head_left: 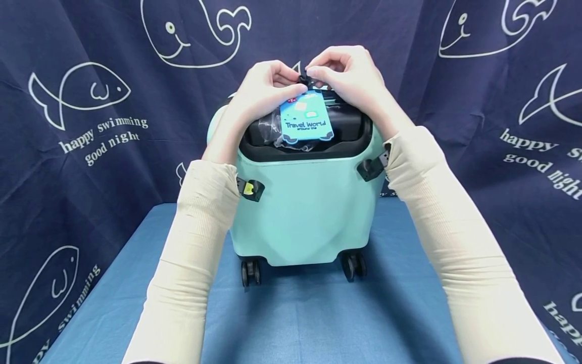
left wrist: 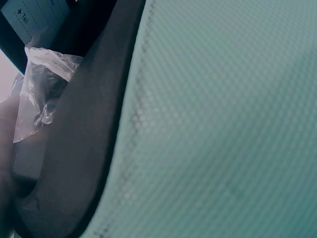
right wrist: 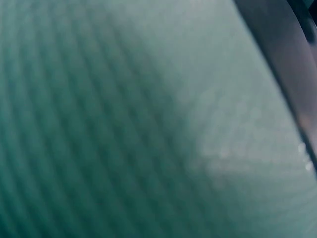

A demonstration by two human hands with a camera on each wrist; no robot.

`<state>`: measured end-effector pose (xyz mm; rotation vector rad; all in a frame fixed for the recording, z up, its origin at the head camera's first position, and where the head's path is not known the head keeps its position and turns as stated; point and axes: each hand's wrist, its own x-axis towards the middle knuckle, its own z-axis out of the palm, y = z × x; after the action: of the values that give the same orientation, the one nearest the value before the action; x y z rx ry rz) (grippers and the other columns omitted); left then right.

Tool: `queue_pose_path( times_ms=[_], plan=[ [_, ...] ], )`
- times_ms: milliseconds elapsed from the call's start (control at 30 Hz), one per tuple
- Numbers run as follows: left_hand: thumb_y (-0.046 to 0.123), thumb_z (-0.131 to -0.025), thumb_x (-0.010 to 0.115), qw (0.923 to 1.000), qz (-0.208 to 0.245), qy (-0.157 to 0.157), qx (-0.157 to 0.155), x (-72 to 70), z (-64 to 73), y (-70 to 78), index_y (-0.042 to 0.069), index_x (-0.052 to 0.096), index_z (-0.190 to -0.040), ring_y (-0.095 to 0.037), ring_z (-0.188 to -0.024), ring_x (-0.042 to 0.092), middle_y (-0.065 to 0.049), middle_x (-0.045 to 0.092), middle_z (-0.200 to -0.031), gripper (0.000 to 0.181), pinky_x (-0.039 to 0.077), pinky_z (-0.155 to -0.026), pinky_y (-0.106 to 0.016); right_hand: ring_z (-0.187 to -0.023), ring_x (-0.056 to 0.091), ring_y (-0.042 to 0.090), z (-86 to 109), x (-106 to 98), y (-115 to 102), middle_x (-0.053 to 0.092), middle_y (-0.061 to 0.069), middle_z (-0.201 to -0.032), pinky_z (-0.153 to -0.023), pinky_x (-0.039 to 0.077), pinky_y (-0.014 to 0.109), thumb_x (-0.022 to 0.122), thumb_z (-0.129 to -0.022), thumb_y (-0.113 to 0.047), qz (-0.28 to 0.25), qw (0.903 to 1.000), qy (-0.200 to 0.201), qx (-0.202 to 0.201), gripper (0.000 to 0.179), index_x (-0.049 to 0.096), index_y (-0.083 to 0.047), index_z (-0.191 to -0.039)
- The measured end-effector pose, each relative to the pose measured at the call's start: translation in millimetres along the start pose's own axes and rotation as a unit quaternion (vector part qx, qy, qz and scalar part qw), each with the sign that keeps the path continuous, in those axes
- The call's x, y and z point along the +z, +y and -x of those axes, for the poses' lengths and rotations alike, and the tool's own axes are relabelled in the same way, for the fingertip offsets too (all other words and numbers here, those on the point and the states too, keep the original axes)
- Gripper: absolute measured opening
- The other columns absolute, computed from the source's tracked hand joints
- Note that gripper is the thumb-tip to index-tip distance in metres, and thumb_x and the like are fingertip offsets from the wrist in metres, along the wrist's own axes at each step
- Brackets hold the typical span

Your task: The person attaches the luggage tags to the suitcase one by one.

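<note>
A mint-green suitcase (head_left: pixel 300 212) stands upright, its black recessed top panel (head_left: pixel 345 149) facing me. In front of that panel hangs a blue luggage tag (head_left: pixel 305 121) printed "Travel World". Above the tag, my left hand (head_left: pixel 265 91) pinches its black strap (head_left: pixel 303 79) between thumb and fingers. My right hand (head_left: pixel 352 76) pinches the strap from the other side, fingertips close to the left ones. Crumpled clear plastic (left wrist: pixel 44 91) lies behind the tag, whose lined side (left wrist: pixel 32 20) shows "Tel" in the left wrist view. Only blurred green shell (right wrist: pixel 124 124) and dark trim (right wrist: pixel 287 59) fill the right wrist view.
Black wheels (head_left: pixel 251 272) carry the suitcase on a blue cloth-covered table (head_left: pixel 295 318). Behind it hangs a navy curtain (head_left: pixel 113 40) with white whales, fish and lettering. Black wrist straps with small cameras (head_left: pixel 251 189) sit at both cream sleeves (head_left: pixel 186 253).
</note>
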<state>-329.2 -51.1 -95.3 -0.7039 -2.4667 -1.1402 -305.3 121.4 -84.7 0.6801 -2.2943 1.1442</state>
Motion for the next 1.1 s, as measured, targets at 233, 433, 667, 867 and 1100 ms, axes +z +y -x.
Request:
queue_pose_path(
  times_ms=[233, 433, 667, 867, 1100],
  plan=[
    [0.029, -0.077, 0.066, 0.9999, 0.01, 0.001, 0.001, 0.0, 0.7, -0.4, 0.007, 0.058, -0.101, -0.004, -0.084, 0.06, -0.003, 0.064, -0.098, 0.034, 0.044, -0.08, -0.016, -0.065, 0.052, 0.008, -6.6, 0.4, 10.8, 0.059, -0.007, -0.068, -0.065, 0.034, 0.018, 0.062, -0.08, -0.033, 0.01, 0.9997, -0.02, 0.004, 0.018, 0.065, -0.018, -0.088],
    [0.027, -0.077, 0.066, 0.9999, 0.013, -0.001, 0.01, 0.3, 1.1, 0.2, 0.006, 0.057, -0.101, -0.004, -0.084, 0.06, -0.004, 0.064, -0.099, 0.034, 0.044, -0.081, -0.016, -0.064, 0.05, 0.009, -12.3, 0.6, 19.9, 0.059, -0.008, -0.07, -0.063, 0.036, 0.018, 0.06, -0.081, -0.031, 0.001, 0.9993, -0.037, -0.01, 0.018, 0.066, -0.016, -0.089],
    [0.029, -0.077, 0.064, 0.9998, -0.001, -0.002, 0.017, -0.4, 1.6, 0.2, 0.007, 0.056, -0.101, -0.004, -0.087, 0.059, -0.002, 0.062, -0.099, 0.033, 0.043, -0.082, -0.016, -0.065, 0.049, 0.007, -11.4, -0.4, 19.5, 0.061, -0.001, -0.076, -0.064, 0.036, 0.018, 0.057, -0.083, -0.031, 0.005, 0.999, -0.043, -0.006, 0.02, 0.067, -0.015, -0.091],
    [0.028, -0.078, 0.064, 0.9997, -0.002, -0.001, 0.025, -0.3, 3.0, -1.1, 0.007, 0.055, -0.1, -0.004, -0.087, 0.058, -0.001, 0.061, -0.098, 0.032, 0.043, -0.082, -0.016, -0.065, 0.048, 0.008, -12.0, 1.8, 19.9, 0.059, -0.001, -0.074, -0.064, 0.035, 0.019, 0.057, -0.083, -0.032, 0.002, 0.9988, -0.048, -0.007, 0.019, 0.065, -0.015, -0.087],
    [0.025, -0.079, 0.064, 0.999, 0.006, -0.004, 0.044, -1.1, 3.4, -3.0, 0.006, 0.054, -0.099, -0.004, -0.086, 0.058, -0.001, 0.061, -0.096, 0.029, 0.042, -0.082, -0.016, -0.071, 0.046, 0.009, -14.4, -0.8, 19.9, 0.056, -0.002, -0.072, -0.068, 0.03, 0.02, 0.057, -0.082, -0.036, 0.006, 0.9976, -0.065, 0.02, 0.023, 0.061, -0.013, -0.082]
  ],
)
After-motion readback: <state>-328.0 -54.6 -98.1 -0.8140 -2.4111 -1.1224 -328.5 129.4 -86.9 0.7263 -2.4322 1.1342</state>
